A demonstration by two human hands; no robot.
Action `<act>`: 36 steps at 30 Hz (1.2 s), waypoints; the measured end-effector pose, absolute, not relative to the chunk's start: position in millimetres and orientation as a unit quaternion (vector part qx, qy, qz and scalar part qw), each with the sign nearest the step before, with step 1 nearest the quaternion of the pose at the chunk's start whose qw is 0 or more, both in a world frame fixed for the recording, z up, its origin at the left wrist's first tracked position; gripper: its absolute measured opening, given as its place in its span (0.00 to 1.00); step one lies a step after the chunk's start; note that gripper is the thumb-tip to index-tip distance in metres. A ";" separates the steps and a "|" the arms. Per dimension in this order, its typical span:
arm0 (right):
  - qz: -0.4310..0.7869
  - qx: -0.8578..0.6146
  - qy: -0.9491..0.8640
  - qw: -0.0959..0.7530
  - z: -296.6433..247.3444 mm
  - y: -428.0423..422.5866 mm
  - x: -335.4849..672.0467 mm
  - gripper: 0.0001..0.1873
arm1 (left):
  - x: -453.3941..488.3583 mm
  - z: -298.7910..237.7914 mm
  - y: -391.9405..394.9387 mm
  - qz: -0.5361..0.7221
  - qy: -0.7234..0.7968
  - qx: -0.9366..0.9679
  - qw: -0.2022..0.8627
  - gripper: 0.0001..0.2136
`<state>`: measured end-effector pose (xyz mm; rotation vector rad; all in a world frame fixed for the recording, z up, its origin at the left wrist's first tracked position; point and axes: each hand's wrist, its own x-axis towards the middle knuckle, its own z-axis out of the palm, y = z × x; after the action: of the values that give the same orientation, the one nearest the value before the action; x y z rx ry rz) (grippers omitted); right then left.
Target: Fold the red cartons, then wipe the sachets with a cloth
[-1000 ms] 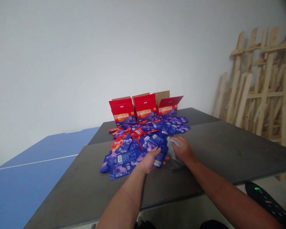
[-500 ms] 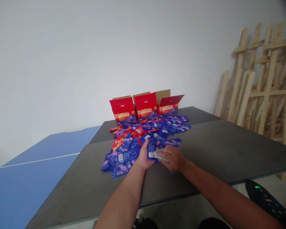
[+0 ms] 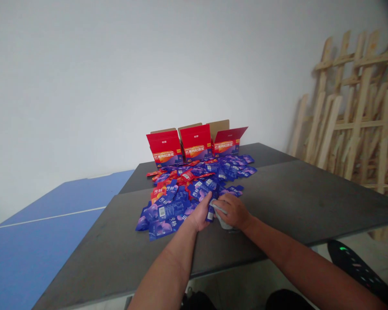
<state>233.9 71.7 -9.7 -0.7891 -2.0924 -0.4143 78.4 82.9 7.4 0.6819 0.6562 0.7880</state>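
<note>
From here I'd call it a bare workroom: plain white wall [image 3: 84,86], leaning wooden fence panels [image 3: 358,112], dark table [image 3: 294,202], blue ping-pong table [image 3: 29,254].

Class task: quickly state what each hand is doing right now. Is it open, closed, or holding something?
Left hand: pressed on the blue sachets; cannot tell whether it grips one.
Right hand: closed, holding a crumpled grey cloth.

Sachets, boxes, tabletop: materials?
The sachets look like glossy plastic or foil film, from their sheen and creases. The boxes look like printed card, with plain brown inner flaps. The tabletop is dark and matte, possibly laminate or stone; the look leaves that open.
</note>
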 end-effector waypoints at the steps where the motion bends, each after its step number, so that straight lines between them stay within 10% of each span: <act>1: -0.163 -0.328 -0.829 0.423 -9.3 72.6 235.0 0.12 | 79.1 5.7 83.3 0.381 0.311 0.328 0.807 0.20; 24: -0.049 -0.542 -0.604 0.583 -14.1 99.5 258.9 0.12 | 70.9 11.2 86.7 0.341 0.237 0.309 0.856 0.18; 36: -0.165 -0.208 -0.856 0.443 -7.7 64.6 222.4 0.14 | 81.1 6.9 97.7 0.482 0.281 0.228 0.798 0.15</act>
<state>222.4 64.6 -7.7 -0.5166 -2.1227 -0.4098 81.1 97.7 6.9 0.4895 0.6021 1.0348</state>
